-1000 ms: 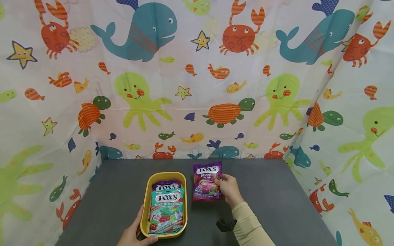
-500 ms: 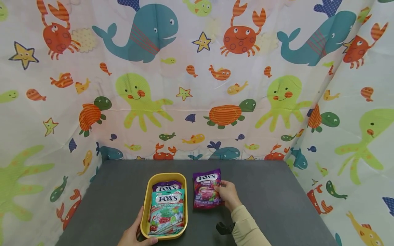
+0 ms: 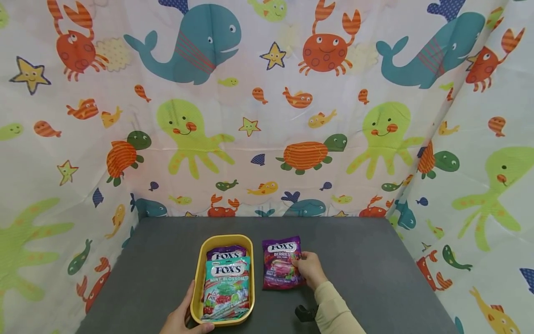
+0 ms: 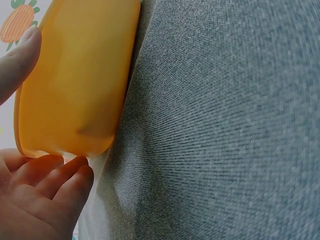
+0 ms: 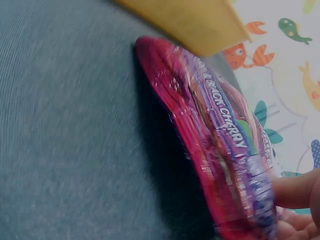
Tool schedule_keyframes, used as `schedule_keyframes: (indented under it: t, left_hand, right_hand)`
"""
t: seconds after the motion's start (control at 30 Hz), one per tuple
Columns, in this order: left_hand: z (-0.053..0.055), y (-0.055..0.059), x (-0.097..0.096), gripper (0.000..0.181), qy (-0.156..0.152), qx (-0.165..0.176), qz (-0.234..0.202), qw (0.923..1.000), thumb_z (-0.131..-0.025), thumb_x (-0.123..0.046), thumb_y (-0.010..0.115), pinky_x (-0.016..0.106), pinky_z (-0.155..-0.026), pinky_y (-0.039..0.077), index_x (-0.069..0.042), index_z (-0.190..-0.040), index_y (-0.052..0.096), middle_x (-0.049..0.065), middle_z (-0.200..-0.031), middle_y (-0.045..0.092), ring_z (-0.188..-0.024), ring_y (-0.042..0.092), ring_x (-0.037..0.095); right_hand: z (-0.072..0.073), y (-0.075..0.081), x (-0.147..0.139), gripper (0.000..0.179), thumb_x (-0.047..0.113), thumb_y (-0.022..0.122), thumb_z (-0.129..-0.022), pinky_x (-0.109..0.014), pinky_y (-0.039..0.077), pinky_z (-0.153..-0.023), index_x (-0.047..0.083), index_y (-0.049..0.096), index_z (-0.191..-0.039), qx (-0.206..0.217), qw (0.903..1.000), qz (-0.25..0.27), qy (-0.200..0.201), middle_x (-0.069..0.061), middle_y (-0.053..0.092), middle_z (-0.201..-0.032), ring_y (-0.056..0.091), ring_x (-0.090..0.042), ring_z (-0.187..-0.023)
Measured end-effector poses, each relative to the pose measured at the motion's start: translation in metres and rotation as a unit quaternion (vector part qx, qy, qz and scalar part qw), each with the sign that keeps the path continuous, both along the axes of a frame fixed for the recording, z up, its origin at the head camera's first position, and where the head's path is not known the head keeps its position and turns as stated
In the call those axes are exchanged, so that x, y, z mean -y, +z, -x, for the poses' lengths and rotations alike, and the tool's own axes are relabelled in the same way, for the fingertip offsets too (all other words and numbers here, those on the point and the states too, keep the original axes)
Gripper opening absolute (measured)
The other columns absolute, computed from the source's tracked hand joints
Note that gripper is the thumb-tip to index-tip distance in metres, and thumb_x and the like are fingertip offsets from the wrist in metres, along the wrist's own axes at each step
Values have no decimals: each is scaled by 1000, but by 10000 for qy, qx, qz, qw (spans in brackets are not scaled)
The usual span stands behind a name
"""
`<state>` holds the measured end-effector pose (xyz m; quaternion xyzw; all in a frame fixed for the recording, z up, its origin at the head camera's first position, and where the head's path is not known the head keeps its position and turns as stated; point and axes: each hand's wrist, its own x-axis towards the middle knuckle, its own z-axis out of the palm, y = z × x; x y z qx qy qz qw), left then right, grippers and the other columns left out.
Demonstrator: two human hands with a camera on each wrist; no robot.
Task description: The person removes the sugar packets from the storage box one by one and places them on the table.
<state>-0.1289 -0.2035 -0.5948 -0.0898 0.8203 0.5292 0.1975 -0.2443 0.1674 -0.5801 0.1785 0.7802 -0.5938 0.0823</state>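
One purple bag (image 3: 278,266) is pinched in the right hand (image 3: 310,269); the left hand (image 3: 179,319) grips a yellow tub (image 4: 80,80).

Beige long sleeve (image 3: 339,310) at 5 o'clock in head view, plain, lightly creased, cuff (image 3: 323,290) ends just behind the bare right hand (image 3: 310,269). Small black curved unit (image 3: 306,313) juts at 7 o'clock off that cuff, detail too dark to read. Left hand (image 3: 182,317) at 7 o'clock, also bare

Wht curtain (image 3: 267,134) w/ multicol. sea-animal print, behind & both sides of dk gry tbl (image 3: 359,260).
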Motion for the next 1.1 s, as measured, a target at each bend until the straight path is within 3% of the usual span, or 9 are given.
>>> schedule_keyframes:
  t: [0.13,0.3,0.43,0.57,0.67,0.8,0.93,1.1]
  left_hand:
    - [0,1,0,135,-21,-4,-4,10000,-74,-57,85,56,-103,51,-6,-162,-4,31,-159,31,-136,48,47]
    - [0,1,-1,136,4,-9,82,10000,-72,-58,85,56,-102,52,-7,-163,-2,30,-156,36,-134,51,46]
    - [0,1,-2,137,24,6,163,9999,-71,-58,86,56,-100,53,-7,-163,-1,30,-155,38,-133,51,46]
    - [0,2,-2,137,29,10,136,9999,-71,-57,86,54,-100,53,-7,-163,-2,31,-155,37,-133,51,47]
    - [-1,3,-1,136,28,-4,87,10000,-72,-57,86,54,-100,53,-7,-163,-2,31,-155,37,-133,51,47]
    - [-1,3,-1,136,28,-32,61,10000,-72,-58,86,54,-100,53,-7,-163,-2,31,-155,38,-133,51,47]
    - [-1,3,-2,135,18,-70,44,10000,-72,-58,85,54,-100,53,-7,-163,-2,31,-155,37,-132,51,46]
    - [-1,2,-1,135,13,-64,28,10000,-73,-57,85,52,-100,54,-7,-163,-2,31,-156,36,-132,52,46]
  right_hand:
    - [-2,-4,-1,42,13,71,-94,-41,59,-71,-13,60,-125,-302,9947,-980,-21,-22,67,-103,63,-27,-85]
    - [-3,-4,1,35,21,79,-87,-46,56,-71,-7,70,-107,-726,9679,-2404,-82,-16,71,-90,62,-26,-78]
    - [-5,-4,1,31,23,81,-84,-46,52,-66,-2,69,-97,-823,9532,-2907,-55,-12,67,-83,60,-26,-73]
    - [-5,-3,3,37,21,83,-82,-52,54,-73,-4,65,-104,-1017,9458,-3084,-76,-17,64,-89,61,-31,-81]
    - [-5,4,7,42,16,81,-83,-53,55,-77,-7,63,-113,-1145,9486,-2949,-83,-20,64,-95,62,-33,-86]
    - [-7,18,15,43,13,78,-84,-44,56,-70,-6,62,-120,-1191,9610,-2497,-26,-14,66,-91,61,-26,-80]
    - [-10,32,23,43,15,80,-85,-38,56,-66,-4,63,-120,-1194,9700,-2113,97,-9,65,-89,60,-21,-76]
    - [-16,45,30,40,19,80,-87,-40,61,-71,-3,66,-116,-1184,9766,-1777,248,-11,69,-93,64,-21,-80]
